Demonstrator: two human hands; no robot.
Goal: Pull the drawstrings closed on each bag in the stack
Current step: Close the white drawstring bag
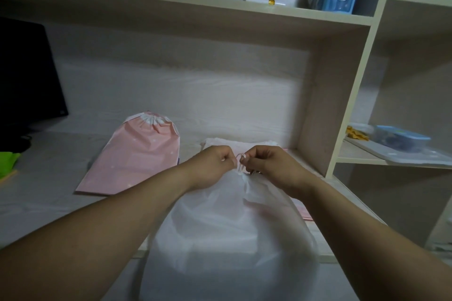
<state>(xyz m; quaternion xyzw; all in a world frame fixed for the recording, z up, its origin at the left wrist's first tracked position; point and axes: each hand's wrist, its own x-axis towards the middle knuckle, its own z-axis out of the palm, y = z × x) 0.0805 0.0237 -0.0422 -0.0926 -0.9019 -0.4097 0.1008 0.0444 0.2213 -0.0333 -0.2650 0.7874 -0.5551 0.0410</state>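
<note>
Two grips: left hand [215, 166] & right hand [271, 166] each pinch a drawstring [239, 165] loop at neck of white bag [227, 227], just in front of stack [216, 143] on worktop [49, 190]. Pull outward evenly til neck's fully cinched.

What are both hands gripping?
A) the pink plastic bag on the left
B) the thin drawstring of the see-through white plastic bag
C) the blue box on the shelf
B: the left hand and right hand both pinch the thin white drawstring at the gathered neck of the translucent white plastic bag.
</note>
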